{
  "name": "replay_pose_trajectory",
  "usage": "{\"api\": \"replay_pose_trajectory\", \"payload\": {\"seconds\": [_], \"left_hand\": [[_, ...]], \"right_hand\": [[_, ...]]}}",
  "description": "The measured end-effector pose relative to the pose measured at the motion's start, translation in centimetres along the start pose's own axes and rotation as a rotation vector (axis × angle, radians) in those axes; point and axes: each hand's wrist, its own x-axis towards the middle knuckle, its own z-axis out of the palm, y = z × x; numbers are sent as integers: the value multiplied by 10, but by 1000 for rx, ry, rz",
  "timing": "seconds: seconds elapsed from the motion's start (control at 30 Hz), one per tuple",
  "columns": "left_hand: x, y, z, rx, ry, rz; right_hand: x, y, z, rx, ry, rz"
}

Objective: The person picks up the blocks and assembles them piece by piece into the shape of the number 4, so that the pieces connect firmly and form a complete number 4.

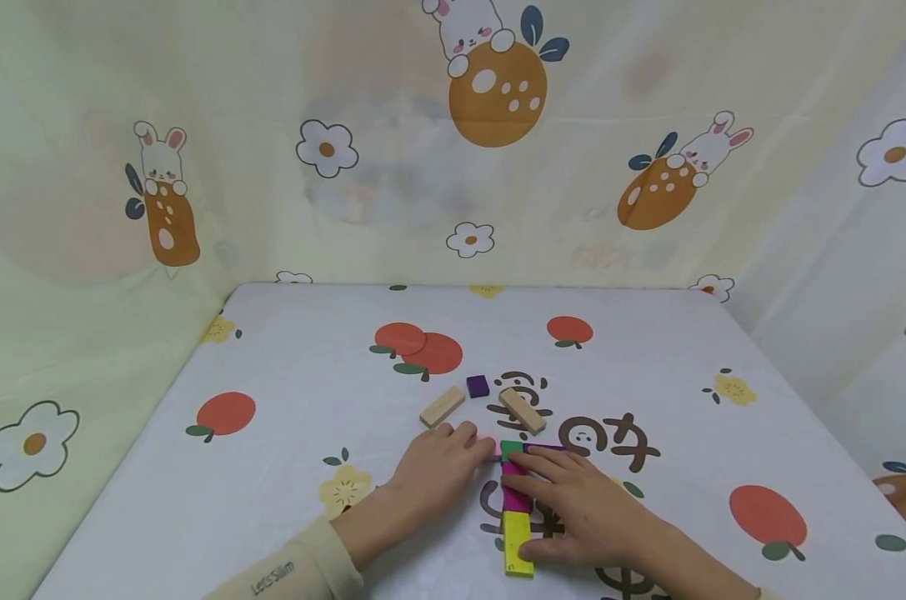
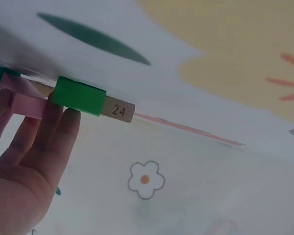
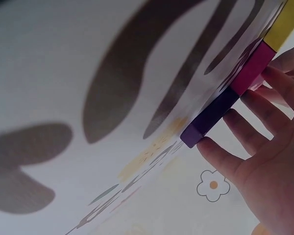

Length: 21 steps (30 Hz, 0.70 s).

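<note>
My left hand (image 1: 436, 465) pinches a pink block (image 2: 28, 105) between thumb and fingers, left of a line of coloured blocks. In the left wrist view a bright green block (image 2: 80, 96) sits by its fingertips. My right hand (image 1: 591, 510) rests spread along the line's right side, its fingers fairly straight. That line has a green block (image 1: 511, 448) at the far end, a magenta block (image 1: 516, 497) in the middle and a yellow block (image 1: 518, 542) nearest me. From the far end a dark purple block (image 1: 546, 448) extends right, partly under the right fingers.
Beyond the hands lie two plain wooden blocks (image 1: 442, 407) and a small dark purple cube (image 1: 478, 386). One wooden block (image 2: 119, 109) shows the number 24 in the left wrist view. A printed cloth (image 1: 287, 467) covers the table, with patterned curtains around it.
</note>
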Motion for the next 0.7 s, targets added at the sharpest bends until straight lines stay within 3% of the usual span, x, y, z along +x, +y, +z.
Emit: {"api": "replay_pose_trajectory", "payload": {"seconds": [0.7], "left_hand": [[5, 4, 5, 77, -83, 16]], "right_hand": [[-1, -1, 0, -5, 9, -4]]}}
